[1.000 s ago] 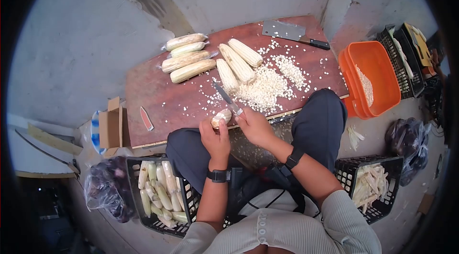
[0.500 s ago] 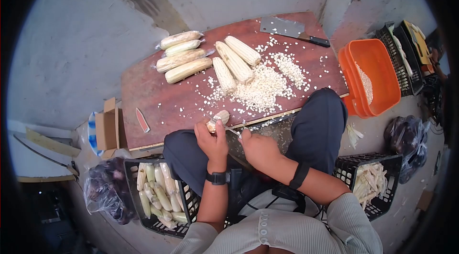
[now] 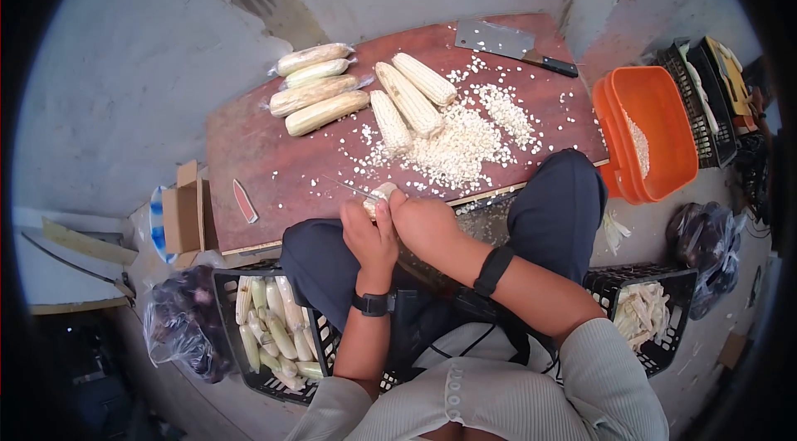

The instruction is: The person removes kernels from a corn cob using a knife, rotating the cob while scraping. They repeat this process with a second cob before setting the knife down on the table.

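Note:
At the table's near edge, my left hand [image 3: 369,235] is closed around a corn cob [image 3: 384,191], whose lower part the fingers hide. My right hand [image 3: 425,227] is closed on a knife, its handle hidden in the fist. The thin knife blade [image 3: 347,185] crosses the cob and points left over the table. Just beyond lies a heap of loose white corn kernels [image 3: 457,146]. Three bare corn ears [image 3: 408,99] rest against the heap. Several other ears [image 3: 320,97], some in clear wrap, lie side by side to the left.
A cleaver [image 3: 498,39] lies at the back right of the red table [image 3: 257,142]. A small red-and-white pointed object [image 3: 245,201] is at left. An orange bin [image 3: 679,121] holds kernels. Crates of corn ears [image 3: 274,326] and husks [image 3: 641,313] flank my legs.
My right hand has moved left and up against the cob, close to my left hand. The knife blade now reaches farther left past the cob. The view has shifted slightly.

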Demonstrator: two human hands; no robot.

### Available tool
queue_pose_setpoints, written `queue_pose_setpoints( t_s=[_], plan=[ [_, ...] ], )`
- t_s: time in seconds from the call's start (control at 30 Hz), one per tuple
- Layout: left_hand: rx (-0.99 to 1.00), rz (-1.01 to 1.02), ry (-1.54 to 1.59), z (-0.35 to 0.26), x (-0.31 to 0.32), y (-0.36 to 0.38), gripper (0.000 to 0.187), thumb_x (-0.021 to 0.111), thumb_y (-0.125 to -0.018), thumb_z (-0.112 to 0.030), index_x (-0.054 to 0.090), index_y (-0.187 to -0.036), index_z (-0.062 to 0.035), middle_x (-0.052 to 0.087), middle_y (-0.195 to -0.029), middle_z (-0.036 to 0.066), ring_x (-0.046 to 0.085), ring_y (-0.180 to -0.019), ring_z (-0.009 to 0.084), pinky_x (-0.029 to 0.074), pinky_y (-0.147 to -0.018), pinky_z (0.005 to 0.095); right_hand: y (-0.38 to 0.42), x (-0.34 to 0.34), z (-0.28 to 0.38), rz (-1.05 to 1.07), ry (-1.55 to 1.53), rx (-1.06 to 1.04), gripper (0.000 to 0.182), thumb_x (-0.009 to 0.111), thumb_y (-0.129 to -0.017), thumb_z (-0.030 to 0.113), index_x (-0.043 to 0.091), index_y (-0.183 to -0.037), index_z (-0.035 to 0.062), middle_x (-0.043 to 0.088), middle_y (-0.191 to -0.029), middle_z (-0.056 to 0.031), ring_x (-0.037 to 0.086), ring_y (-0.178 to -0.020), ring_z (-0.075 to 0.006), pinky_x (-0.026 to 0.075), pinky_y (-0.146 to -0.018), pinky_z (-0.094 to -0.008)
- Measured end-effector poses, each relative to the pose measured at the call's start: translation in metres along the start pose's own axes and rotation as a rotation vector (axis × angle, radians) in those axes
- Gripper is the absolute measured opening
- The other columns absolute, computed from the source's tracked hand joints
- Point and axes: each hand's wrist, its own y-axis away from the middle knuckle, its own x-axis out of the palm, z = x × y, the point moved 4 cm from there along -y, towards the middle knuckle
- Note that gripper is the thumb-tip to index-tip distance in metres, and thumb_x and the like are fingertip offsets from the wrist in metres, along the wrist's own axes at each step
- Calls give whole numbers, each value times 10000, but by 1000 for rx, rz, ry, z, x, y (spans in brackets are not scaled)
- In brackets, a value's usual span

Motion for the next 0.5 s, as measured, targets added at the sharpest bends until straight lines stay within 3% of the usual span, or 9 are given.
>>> queue_pose_setpoints(
  t_s=[0.23, 0.33, 0.43, 0.5],
  plan=[
    [25, -15, 72, -10, 0, 6, 317, 585, -904, -288, 506, -934, 17, 489, -866, 185, 524, -754, 390, 425, -649, 450, 10, 14, -23, 36, -344, 132, 260, 517, -910, 234, 525, -949, -23, 611, -720, -226, 621, -690, -408, 487, -609, -472],
    [-5, -53, 92, -6, 0, 7, 317, 591, -900, -281, 514, -962, 20, 501, -888, 188, 528, -785, 385, 429, -681, 445, 6, 24, -26, -53, -589, -20, 262, 504, -929, 248, 519, -949, -13, 609, -746, -245, 610, -706, -418, 480, -632, -476],
    [-36, -110, 91, 6, 0, 8, 322, 594, -898, -275, 521, -994, 24, 515, -914, 193, 530, -824, 382, 430, -723, 439, 6, 28, -34, 110, -780, 274, 272, 500, -930, 253, 507, -978, -15, 642, -842, -226, 615, -810, -423, 477, -706, -507],
    [-57, -129, 92, 10, -2, 10, 326, 596, -897, -274, 524, -1005, 25, 523, -927, 195, 530, -846, 380, 429, -745, 435, 13, 13, -32, -2, -584, 227, 274, 497, -934, 257, 499, -980, -13, 635, -816, -226, 613, -790, -425, 475, -693, -510]
  ],
)
